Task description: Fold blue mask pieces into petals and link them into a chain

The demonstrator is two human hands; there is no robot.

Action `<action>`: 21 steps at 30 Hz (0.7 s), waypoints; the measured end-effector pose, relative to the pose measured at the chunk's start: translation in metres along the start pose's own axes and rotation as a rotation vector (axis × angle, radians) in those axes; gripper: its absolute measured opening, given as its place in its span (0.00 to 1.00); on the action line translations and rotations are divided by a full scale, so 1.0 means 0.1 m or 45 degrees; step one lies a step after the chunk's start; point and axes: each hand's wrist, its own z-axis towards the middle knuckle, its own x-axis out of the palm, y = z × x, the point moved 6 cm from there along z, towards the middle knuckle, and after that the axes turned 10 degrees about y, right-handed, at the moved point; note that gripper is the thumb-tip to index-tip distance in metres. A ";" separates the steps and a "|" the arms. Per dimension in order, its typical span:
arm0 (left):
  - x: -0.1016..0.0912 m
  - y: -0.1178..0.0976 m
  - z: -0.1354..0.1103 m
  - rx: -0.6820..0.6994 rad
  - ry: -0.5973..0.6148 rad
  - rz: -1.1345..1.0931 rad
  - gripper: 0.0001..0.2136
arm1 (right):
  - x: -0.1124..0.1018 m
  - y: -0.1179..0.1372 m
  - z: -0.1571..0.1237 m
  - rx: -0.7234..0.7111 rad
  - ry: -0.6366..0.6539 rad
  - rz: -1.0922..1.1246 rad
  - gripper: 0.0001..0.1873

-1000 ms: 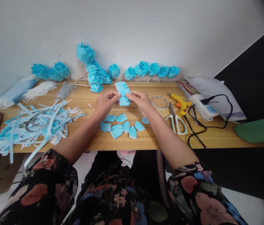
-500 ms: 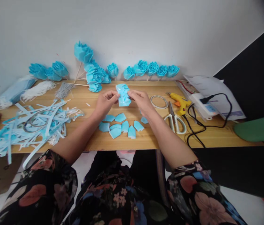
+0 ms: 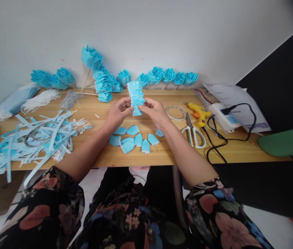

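Observation:
Above the middle of the table, a strip of overlapping blue petals point(image 3: 135, 94) stands roughly upright between my hands. My left hand point(image 3: 121, 110) pinches its lower left edge with thumb and fingers. On the other side, my right hand point(image 3: 153, 110) grips the lower right edge, thumb in front. The material looks thin and slightly shiny, like cut fabric. Nearer me on the wood lie several loose blue petals point(image 3: 127, 146), each with a pointed end; one of them point(image 3: 159, 132) is partly hidden by my right wrist.
Finished blue flowers point(image 3: 156, 75) on sticks lean along the wall. Scissors point(image 3: 193, 133), a roll of tape point(image 3: 176, 112) and a yellow glue gun point(image 3: 200, 113) with its cable lie right, beside a power strip point(image 3: 225, 118). Left are blue scraps point(image 3: 58, 135) and face masks point(image 3: 14, 102).
The petal strip has been raised and stretched taller, its top now in front of the flowers. My fingers have shifted toward its lower end. The loose petals stay put.

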 end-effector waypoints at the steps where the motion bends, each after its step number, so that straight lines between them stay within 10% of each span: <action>1: 0.00 0.02 0.01 0.011 0.008 -0.008 0.22 | 0.00 0.00 0.00 -0.003 0.002 0.002 0.13; 21: 0.00 -0.01 -0.05 -0.046 -0.064 -0.024 0.20 | -0.01 -0.01 -0.03 0.088 -0.042 0.038 0.17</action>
